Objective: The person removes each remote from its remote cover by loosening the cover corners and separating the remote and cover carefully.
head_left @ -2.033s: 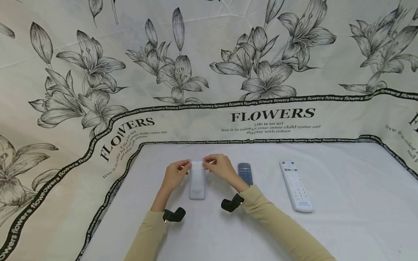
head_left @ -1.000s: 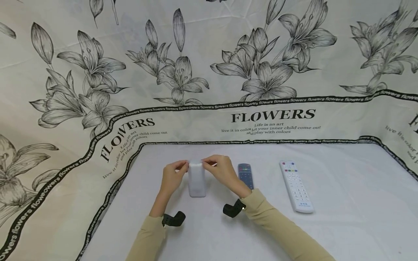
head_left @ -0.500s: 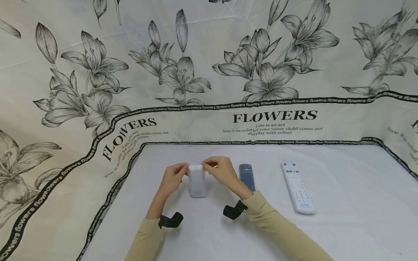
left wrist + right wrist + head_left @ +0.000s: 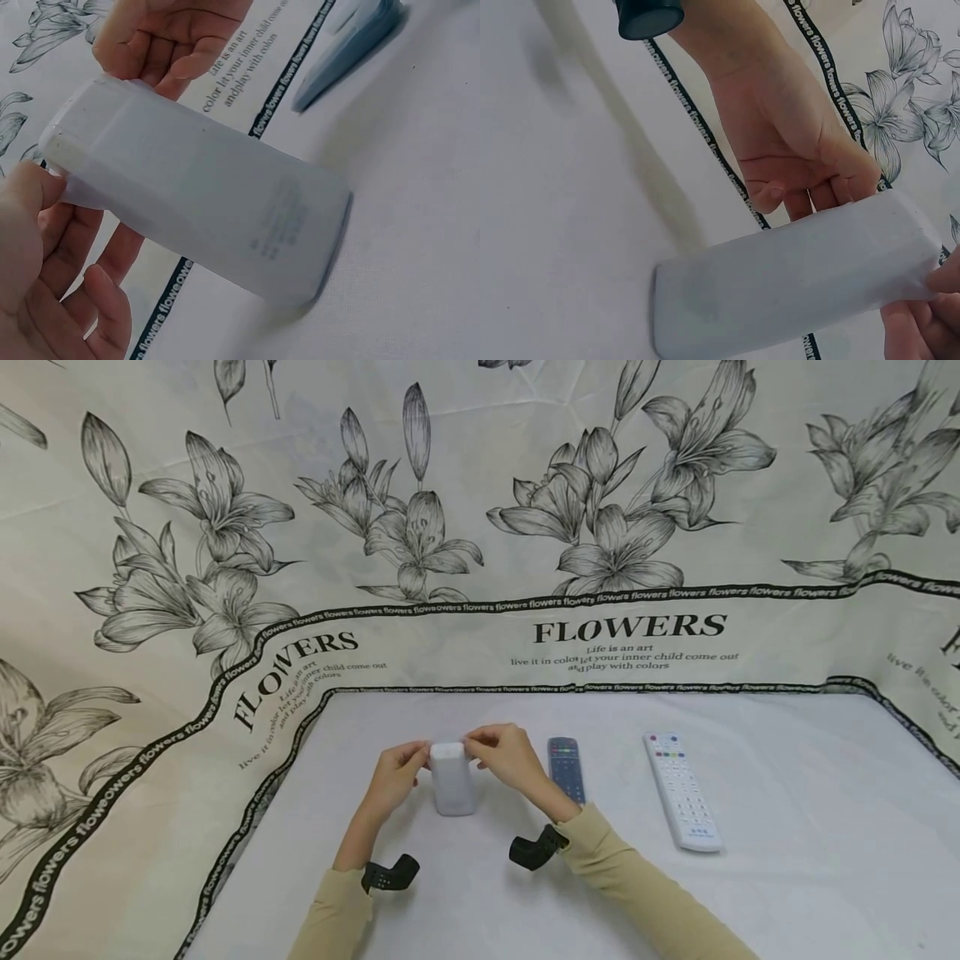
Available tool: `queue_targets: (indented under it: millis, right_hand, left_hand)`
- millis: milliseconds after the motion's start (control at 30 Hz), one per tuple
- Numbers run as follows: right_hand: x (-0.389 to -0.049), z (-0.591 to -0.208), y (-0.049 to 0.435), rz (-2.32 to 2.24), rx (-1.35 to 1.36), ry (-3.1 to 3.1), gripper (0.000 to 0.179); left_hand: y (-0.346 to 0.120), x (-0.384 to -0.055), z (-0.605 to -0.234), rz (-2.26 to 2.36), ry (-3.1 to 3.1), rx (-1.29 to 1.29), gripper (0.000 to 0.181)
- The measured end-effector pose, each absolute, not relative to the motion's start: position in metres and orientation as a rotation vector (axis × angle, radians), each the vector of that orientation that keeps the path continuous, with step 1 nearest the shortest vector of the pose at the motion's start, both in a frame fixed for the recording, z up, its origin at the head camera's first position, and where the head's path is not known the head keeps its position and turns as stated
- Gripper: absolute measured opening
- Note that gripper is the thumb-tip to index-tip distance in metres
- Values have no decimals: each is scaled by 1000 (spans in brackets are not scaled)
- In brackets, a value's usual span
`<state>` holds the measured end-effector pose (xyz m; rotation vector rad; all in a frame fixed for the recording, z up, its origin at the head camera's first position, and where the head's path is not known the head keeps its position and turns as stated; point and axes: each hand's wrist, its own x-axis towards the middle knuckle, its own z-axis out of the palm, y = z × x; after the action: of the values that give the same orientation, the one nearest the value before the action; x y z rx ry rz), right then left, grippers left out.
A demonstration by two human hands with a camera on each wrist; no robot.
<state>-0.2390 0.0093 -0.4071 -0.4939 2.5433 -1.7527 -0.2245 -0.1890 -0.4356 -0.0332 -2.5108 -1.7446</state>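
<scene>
Midway between my hands, a frosted white sleeve (image 4: 453,781) stands tilted, its near end on the table and its far end raised. It has the long flat shape of a remote control, and faint lettering shows through the sleeve (image 4: 202,180) in the left wrist view. My left hand (image 4: 396,777) pinches the left corner of the raised end with thumb and finger. At the opposite corner, my right hand (image 4: 510,756) pinches the edge the same way. What lies inside is too blurred to make out fully.
A dark blue remote control (image 4: 566,768) lies just beyond my right wrist, partly covered by it. Farther right lies a white remote control (image 4: 681,793). Behind the white table (image 4: 810,827) hangs a flower-printed cloth (image 4: 450,647).
The far end of the sleeve has risen from lying nearly flat, so it now stands more upright. Both hands keep pinching its corners and have come slightly nearer. The other remotes stay put.
</scene>
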Motion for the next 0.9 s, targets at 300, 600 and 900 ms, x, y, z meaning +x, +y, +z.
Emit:
queue_targets:
  millis: [300, 600, 900]
  right_hand:
    - [-238, -415, 11, -1846, -446, 2405, 23]
    - [-237, -424, 13, -1927, -386, 2348, 29]
    - [-232, -424, 12, -1993, -340, 2349, 32]
  left_hand:
    - [-186, -225, -444, -1813, -2457, 39, 29]
    - [-179, -217, -449, -2012, -2250, 85, 31]
    - [-171, -212, -448, -1976, -2161, 107, 30]
